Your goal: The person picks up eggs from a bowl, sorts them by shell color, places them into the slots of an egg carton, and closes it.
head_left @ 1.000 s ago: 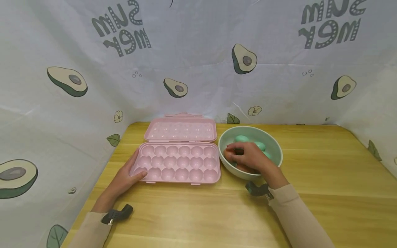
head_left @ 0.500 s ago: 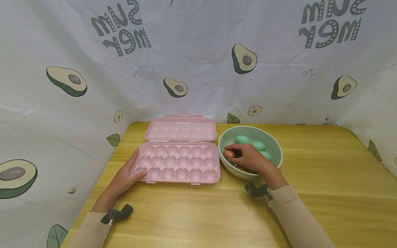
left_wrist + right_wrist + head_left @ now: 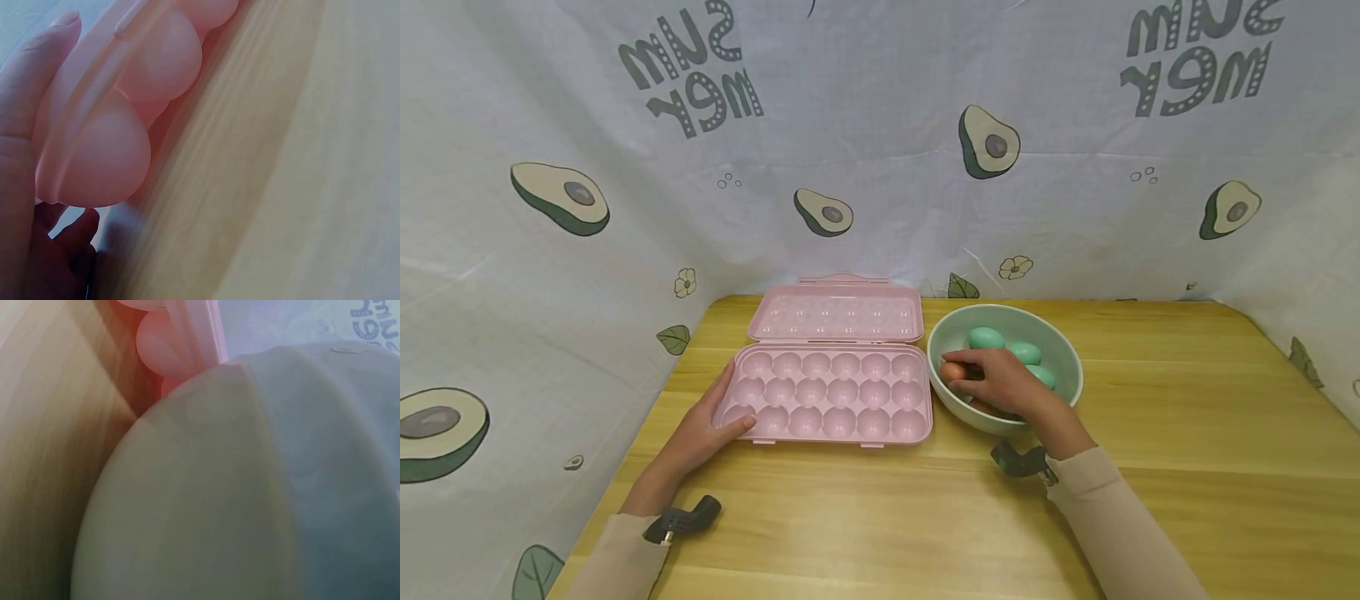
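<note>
A pink plastic egg box point(image 3: 859, 377) lies with its lid folded back, its rows of round cups bare. My left hand point(image 3: 700, 429) grips its left end, thumb over the front rim; in the left wrist view the thumb point(image 3: 22, 106) lies along the rim and fingertips show below the cups. To the right stands a pale green bowl point(image 3: 1066, 362) holding several mint-green eggs point(image 3: 986, 337) and brown ones. Inside the bowl my right hand point(image 3: 1003, 383) pinches a brown egg point(image 3: 953, 372) near the left wall. The bowl's wall point(image 3: 187, 506) hides that hand from the right wrist view.
The wooden table point(image 3: 865, 517) extends in front of the box and to the right of the bowl. A white cloth point(image 3: 880, 167) printed with avocados hangs behind and at the sides. The bowl stands close against the box's right end.
My right hand has shifted slightly inside the bowl, and more of the brown egg and the green eggs shows now. The left hand and the egg box have stayed in place.
</note>
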Demonstrator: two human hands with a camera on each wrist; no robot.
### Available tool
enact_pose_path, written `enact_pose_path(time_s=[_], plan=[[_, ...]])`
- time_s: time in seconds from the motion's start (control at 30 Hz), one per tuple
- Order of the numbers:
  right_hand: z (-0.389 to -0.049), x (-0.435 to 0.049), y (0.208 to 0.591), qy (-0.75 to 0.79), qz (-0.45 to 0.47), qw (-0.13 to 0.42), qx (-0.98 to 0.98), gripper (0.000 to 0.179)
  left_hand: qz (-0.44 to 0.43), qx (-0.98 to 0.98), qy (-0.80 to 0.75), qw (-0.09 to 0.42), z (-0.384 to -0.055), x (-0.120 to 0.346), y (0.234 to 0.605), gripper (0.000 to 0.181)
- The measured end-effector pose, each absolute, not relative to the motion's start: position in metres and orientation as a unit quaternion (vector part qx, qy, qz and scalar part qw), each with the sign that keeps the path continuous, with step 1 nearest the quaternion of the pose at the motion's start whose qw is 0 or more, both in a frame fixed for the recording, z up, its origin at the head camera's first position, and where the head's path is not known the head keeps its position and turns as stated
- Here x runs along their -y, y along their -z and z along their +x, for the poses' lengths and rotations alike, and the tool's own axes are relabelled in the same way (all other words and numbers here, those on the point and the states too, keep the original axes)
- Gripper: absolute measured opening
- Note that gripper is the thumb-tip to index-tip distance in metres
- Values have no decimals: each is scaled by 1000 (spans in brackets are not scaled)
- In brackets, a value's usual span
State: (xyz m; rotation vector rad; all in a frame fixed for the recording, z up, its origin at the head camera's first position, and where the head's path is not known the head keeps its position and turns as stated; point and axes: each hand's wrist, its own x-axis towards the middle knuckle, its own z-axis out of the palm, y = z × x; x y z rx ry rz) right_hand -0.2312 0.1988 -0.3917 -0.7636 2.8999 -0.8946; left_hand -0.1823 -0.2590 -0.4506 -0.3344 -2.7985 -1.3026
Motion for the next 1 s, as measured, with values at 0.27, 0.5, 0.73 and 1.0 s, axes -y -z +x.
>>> enact_pose_path(time_s=[0.27,0.5,0.73,1.0], plan=[[-231,-199,392,283,-250,-17,-926,44,-103,899,425,13,-182,258,450,95],[-230,-199,388,309,-242,-40,-919,40,-102,897,431,13,-182,258,450,94],[-230,-200,388,311,-227,-64,-921,39,-100,897,430,14,-183,259,451,94],[-232,-201,387,353,-218,-55,-908,36,-100,897,430,14,-182,258,451,94]])
